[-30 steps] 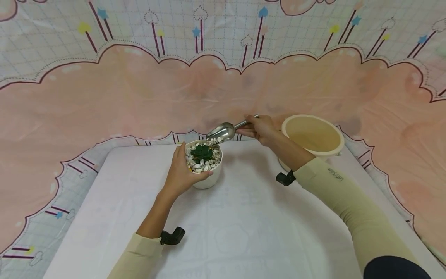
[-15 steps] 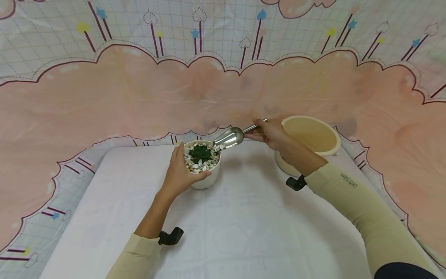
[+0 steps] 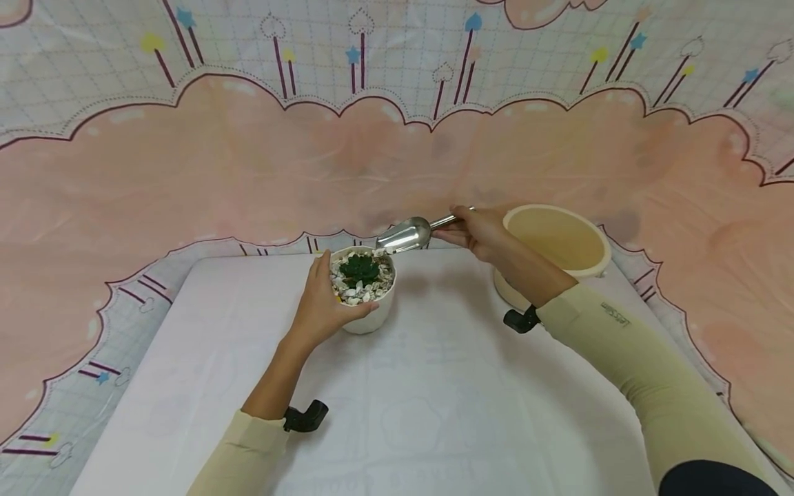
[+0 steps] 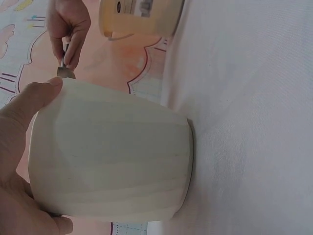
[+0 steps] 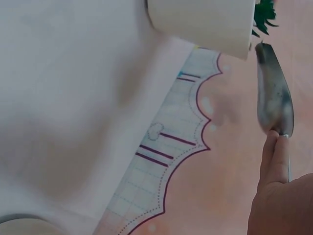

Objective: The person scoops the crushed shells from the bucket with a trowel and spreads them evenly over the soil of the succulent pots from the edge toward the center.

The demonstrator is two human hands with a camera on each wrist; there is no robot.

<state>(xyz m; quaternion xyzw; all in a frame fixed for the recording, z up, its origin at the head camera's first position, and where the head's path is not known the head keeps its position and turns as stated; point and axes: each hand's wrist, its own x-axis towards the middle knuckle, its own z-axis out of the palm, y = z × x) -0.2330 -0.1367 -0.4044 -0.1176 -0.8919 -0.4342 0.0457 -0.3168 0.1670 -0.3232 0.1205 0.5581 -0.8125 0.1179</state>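
Observation:
A white faceted plant pot (image 3: 373, 318) stands on the white table, holding a dark green succulent (image 3: 360, 269) ringed by white pebbles (image 3: 356, 295). My left hand (image 3: 318, 306) grips the pot's upper left side, thumb toward the front; the pot wall (image 4: 112, 152) fills much of the left wrist view. With my right hand (image 3: 480, 233) I hold a shiny metal scoop (image 3: 404, 235) by its handle. The scoop's mouth tilts down at the pot's back right rim, a few pebbles around its lip. In the right wrist view the scoop (image 5: 276, 90) points toward the succulent's leaves (image 5: 265, 17).
A cream bucket (image 3: 509, 295) stands at the table's back right, beneath and behind my right forearm; its label shows in the left wrist view. A patterned pink and white cloth (image 3: 248, 179) hangs behind the white table (image 3: 403, 399).
The scoop first drew back to the right from over the pot's edge, then came slightly up and left to the rim. Fewer pebbles show at its mouth. My left hand stays on the pot.

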